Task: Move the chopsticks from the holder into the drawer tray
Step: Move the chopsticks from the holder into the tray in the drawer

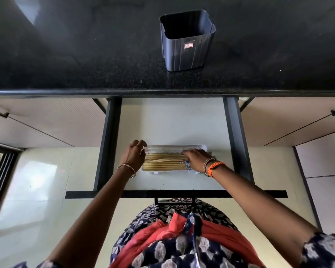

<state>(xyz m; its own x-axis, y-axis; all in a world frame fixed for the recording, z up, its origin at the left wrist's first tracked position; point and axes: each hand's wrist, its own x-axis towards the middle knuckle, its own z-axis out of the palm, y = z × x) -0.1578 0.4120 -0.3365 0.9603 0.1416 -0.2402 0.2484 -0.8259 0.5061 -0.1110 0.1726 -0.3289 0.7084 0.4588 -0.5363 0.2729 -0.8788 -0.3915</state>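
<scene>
Right hand (196, 159) fingers: laid flat on the chopsticks (165, 161), pressing, not clamped
Left hand (134, 154) fingers: loosely curled at the tray (174, 147) end at 9 o'clock; whether they grip, cannot tell
Chopsticks: lying lengthwise in the clear tray
Drawer (174, 122): open; tray towards 6 o'clock
Holder (187, 40): on the worktop (75, 55) at 12 o'clock; looks empty
Progress: transfer seemingly done; only tidying and shutting left

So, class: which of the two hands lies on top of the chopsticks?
The right hand, with the orange wristband, rests on the chopsticks; the left hand touches only the tray's end.
</scene>
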